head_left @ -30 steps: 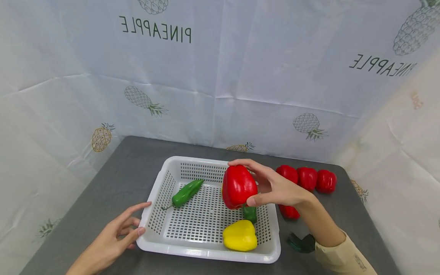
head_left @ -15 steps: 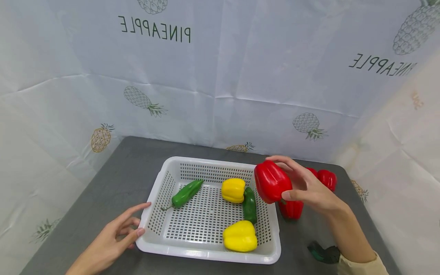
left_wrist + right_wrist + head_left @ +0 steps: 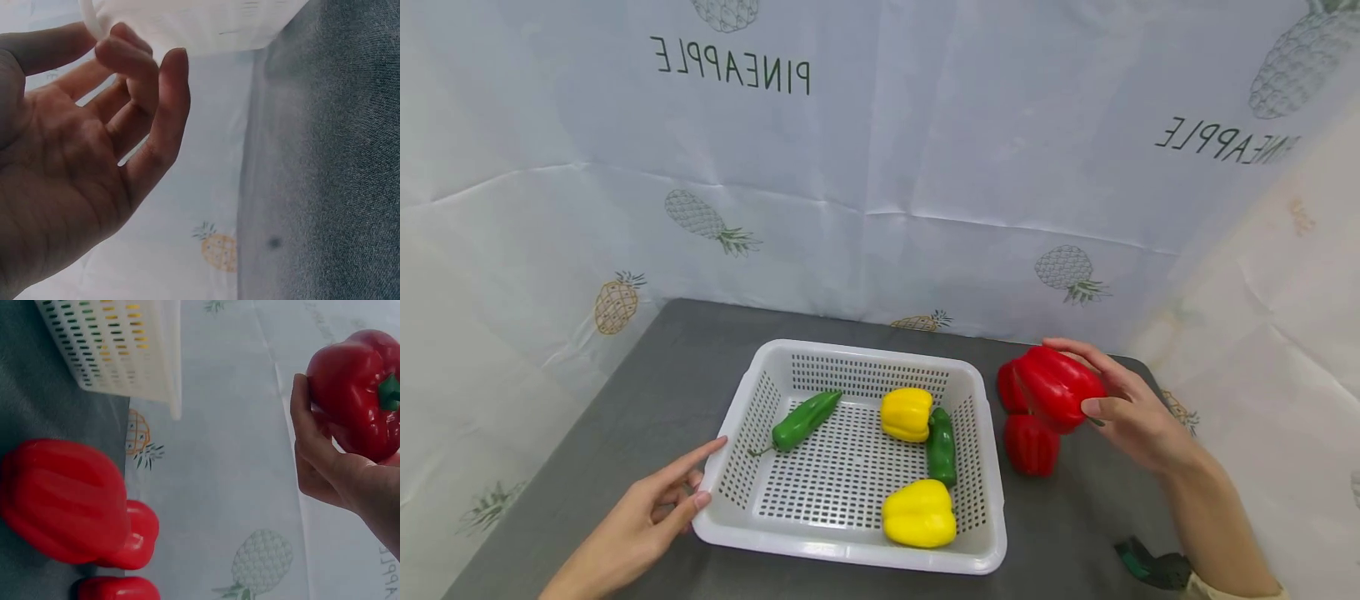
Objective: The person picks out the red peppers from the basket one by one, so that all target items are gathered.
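A white perforated plastic basket (image 3: 808,550) stands on the grey table. My left hand (image 3: 632,517) touches its left rim, the index finger extended and the thumb lower down; in the left wrist view the other fingers of this hand (image 3: 81,137) are loosely bent. To the right of the basket, my right hand (image 3: 1138,412) holds a red bell pepper (image 3: 1056,387) above the table. Its green stem shows in the right wrist view, where the thumb is out of sight. Beneath it sit other red bell peppers (image 3: 1032,446), partly hidden in the head view.
In the basket lie a long green pepper (image 3: 805,421) at left, two yellow bell peppers (image 3: 919,514) and a darker green pepper (image 3: 942,447) at right. A dark strap-like object (image 3: 1150,567) is near the right wrist. A pineapple-print cloth (image 3: 865,167) hangs behind the table.
My right hand has carried the red bell pepper from over the basket to the right, past its rim. The peppers in the basket's right half have come into sight. The left hand stays at the rim.
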The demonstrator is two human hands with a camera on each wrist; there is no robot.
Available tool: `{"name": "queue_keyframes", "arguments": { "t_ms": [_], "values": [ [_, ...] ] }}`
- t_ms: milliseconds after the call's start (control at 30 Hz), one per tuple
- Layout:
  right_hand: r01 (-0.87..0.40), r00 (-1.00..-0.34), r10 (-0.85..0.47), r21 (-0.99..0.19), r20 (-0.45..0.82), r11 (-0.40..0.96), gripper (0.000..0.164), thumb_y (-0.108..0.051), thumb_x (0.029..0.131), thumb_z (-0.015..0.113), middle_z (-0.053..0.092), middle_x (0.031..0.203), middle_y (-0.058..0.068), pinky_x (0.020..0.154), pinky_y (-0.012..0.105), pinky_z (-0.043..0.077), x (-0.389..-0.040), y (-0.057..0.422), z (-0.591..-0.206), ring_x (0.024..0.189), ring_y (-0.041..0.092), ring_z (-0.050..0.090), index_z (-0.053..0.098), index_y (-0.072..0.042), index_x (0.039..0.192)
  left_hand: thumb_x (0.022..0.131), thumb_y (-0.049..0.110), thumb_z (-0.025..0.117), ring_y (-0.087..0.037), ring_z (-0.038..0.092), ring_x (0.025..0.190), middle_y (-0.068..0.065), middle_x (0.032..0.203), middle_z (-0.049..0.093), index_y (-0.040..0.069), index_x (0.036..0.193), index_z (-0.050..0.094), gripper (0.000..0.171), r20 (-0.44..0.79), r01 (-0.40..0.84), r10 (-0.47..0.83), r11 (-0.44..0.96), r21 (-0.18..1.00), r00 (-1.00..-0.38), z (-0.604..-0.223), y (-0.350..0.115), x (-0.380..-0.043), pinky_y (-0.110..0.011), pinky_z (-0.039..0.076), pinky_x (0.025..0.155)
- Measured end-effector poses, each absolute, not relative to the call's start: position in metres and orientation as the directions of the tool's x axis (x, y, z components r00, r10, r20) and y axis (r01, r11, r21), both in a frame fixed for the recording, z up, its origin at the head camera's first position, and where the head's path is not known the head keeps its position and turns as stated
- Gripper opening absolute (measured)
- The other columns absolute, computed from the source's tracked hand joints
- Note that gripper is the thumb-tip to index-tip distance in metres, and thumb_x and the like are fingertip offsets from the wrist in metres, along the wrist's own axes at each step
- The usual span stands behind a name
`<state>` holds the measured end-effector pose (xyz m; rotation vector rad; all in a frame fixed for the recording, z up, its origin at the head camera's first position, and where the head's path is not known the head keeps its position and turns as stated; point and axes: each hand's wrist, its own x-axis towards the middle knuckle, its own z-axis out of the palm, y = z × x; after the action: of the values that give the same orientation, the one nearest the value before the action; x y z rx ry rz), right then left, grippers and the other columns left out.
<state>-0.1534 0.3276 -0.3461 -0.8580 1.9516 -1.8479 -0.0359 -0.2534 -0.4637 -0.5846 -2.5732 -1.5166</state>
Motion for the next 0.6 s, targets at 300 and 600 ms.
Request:
{"name": "queue_keyframes", "arguments": {
  "t_ms": [300,600],
  "values": [
    [-0.142,-0.831,-0.539,-0.989,0.135,-0.029,0.059,0.007,0.101,0.038,0.058,0.148,0.001,0.098,0.034,0.064,-0.155,0.358,-0.362,0.128,0.017,0.064,0.040,-0.015,0.156,0.102,-0.005,0.067,-0.006,0.053,0.059,0.010,0.091,0.056,0.008,0.160,0.052,0.061,0.284,0.384,0.272,0.465,0.798,-0.919,-0.460,-0.255,-0.041,-0.024,0.042,0.054],
    [-0.177,-0.860,-0.494,-0.982,0.126,0.059,0.060,0.009,0.103,0.041,0.058,0.150,-0.001,0.098,0.031,0.064,-0.152,0.370,-0.373,0.128,0.014,0.063,0.042,-0.011,0.160,0.105,-0.001,0.065,0.000,0.051,0.061,0.014,0.087,0.058,0.009,0.164,0.046,0.063,0.231,0.352,0.289,0.498,0.793,-0.929,-0.458,-0.257,-0.041,-0.023,0.046,0.056]
  ]
}}
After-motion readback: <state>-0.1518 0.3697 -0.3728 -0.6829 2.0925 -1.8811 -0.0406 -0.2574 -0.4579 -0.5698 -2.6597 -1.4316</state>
